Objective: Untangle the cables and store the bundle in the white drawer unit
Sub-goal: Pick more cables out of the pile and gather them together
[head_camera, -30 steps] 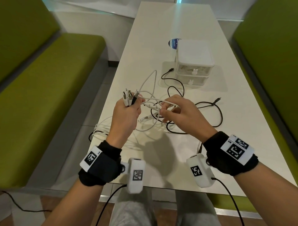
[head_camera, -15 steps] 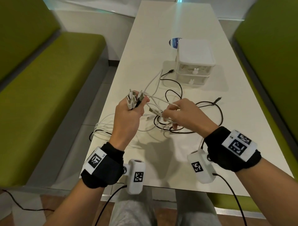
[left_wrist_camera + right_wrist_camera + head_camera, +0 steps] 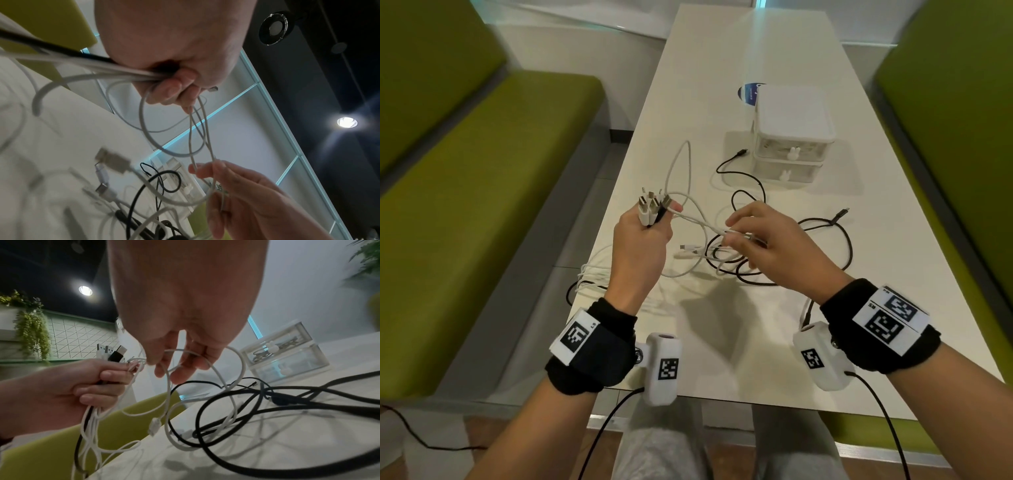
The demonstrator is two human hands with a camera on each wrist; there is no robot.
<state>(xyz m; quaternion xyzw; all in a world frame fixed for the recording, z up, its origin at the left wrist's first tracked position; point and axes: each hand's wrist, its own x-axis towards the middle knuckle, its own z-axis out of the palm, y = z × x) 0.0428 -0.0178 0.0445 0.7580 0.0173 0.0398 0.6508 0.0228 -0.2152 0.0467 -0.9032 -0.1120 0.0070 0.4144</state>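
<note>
My left hand (image 3: 645, 236) is raised over the table's left edge and grips a bunch of cable ends (image 3: 652, 209) (image 3: 112, 353), white ones and one black, plugs pointing up. From it a white cable (image 3: 698, 221) (image 3: 193, 139) runs to my right hand (image 3: 756, 236), which pinches it between thumb and fingers (image 3: 180, 363). Below the hands white and black cables (image 3: 743, 260) (image 3: 236, 402) lie tangled on the table. The white drawer unit (image 3: 792, 137) (image 3: 285, 353) stands farther back, both drawers shut, with cables showing inside the top one.
The white table (image 3: 722, 359) is long and narrow, with green benches (image 3: 482, 205) on both sides. A black cable (image 3: 835, 222) loops to the right of my hands. A blue round sticker (image 3: 750, 94) lies behind the drawer unit. White cable loops (image 3: 592, 274) hang over the table's left edge.
My left hand has lifted a little with the plug ends. My right hand has pulled the white cable out to the right, drawing a length taut between the hands.
</note>
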